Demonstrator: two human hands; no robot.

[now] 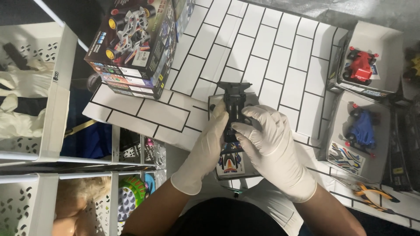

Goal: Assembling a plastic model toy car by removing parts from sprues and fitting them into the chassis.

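Observation:
Both my hands wear white gloves and grip a black toy car chassis [235, 101] over a table covered in white brick-pattern sheet [271, 48]. My left hand [205, 146] holds the chassis from the left side. From the right, my right hand [269, 146] has its fingers pressed on the chassis's middle. Under my hands lies a sticker sheet with a car picture [229, 164] on a grey box.
Stacked dark model kit boxes [135, 43] stand at the back left. Open boxes at the right hold a red toy car [359, 65] and a blue toy car [361, 130]. White perforated bins [52, 109] with gloves and toys fill the left. Orange-handled pliers [372, 192] lie lower right.

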